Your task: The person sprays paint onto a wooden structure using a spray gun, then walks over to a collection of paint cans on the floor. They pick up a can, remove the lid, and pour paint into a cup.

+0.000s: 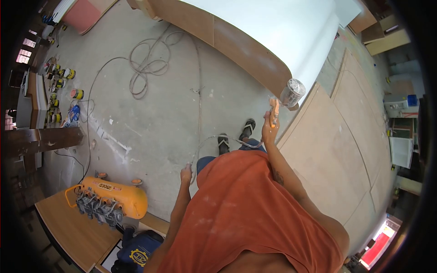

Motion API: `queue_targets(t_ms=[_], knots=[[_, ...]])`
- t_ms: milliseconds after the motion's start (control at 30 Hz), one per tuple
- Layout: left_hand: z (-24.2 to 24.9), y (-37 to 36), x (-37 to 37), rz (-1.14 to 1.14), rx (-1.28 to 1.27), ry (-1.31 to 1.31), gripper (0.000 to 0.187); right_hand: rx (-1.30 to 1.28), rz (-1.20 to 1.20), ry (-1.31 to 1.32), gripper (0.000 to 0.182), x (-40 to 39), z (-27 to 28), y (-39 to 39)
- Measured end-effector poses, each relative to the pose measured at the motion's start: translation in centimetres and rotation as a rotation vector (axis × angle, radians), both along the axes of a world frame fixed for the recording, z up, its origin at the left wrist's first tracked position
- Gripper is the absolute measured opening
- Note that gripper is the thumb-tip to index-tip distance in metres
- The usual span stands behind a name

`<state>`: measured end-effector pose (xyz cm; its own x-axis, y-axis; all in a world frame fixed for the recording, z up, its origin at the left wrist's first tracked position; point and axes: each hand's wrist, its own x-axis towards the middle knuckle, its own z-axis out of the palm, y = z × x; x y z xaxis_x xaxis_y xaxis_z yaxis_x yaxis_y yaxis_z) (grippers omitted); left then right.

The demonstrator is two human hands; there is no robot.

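Floor (173, 118), right fingers (267, 119) closed around spray gun (274, 110)

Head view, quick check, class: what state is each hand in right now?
Left hand: close to the hose; whether it is open or closed cannot be told.
Right hand: closed on the orange spray gun.

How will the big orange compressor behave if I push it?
The orange compressor will probably feel heavy, because a row of dark motors is mounted along it. It looks stiff, with a rounded, tank-like body, so it should move as one piece. It may roll more than slide, since what look like small wheels show at its side.
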<state>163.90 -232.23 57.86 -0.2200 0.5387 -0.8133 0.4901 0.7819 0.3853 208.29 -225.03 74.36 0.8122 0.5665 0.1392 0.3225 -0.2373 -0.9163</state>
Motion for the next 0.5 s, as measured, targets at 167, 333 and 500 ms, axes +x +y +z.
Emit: queue_targets(t_ms=[167, 333, 500], knots=[[0.3, 0.4, 0.0, 0.075, 0.056, -0.08, 0.063, 0.0, -0.005, -0.036, 0.032, 0.4, -0.2, 0.3], [0.4, 0.3, -0.1, 0.074, 0.055, -0.056, 0.06, -0.079, 0.088, 0.035, 0.024, 0.3, 1.5, 0.2], [-1.2, -1.2, -1.4, 0.082, 0.049, -0.078, 0.063, -0.044, 0.032, -0.052, 0.032, 0.0, 1.5, 1.1]])
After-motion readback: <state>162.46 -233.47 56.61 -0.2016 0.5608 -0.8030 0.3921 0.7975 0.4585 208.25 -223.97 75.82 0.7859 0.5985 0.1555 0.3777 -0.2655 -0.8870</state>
